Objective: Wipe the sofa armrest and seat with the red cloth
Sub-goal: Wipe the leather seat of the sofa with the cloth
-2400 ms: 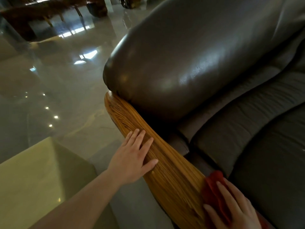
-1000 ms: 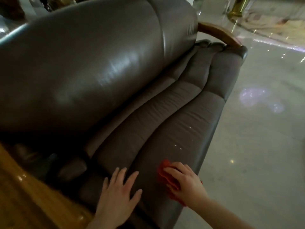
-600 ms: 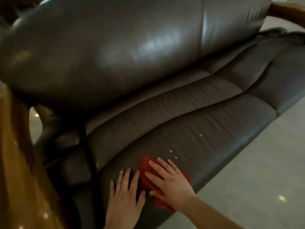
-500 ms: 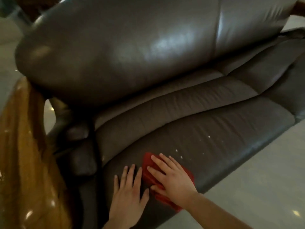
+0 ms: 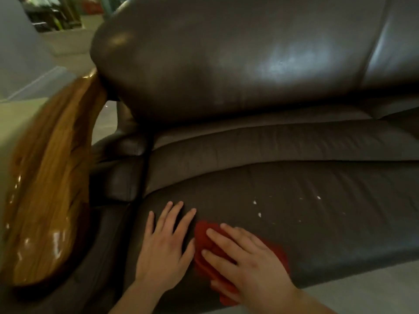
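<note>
Since a moment ago my hands and the cloth have stayed at almost the same place on the seat front, while my view has shifted so the crumbs now lie further to the right. The red cloth [image 5: 229, 250] is flat on the seat [image 5: 294, 184], close to its front edge, and my right hand [image 5: 247, 259] presses it down with the fingers spread and nearly straight, not pinching. The white crumbs [image 5: 257, 208] lie ahead and to the right of the cloth, near it, so my right hand is the nearer one. My left hand [image 5: 164, 250] rests open on the bare leather just beside the cloth, holding nothing. The wooden armrest [image 5: 47, 191] stands far left.
</note>
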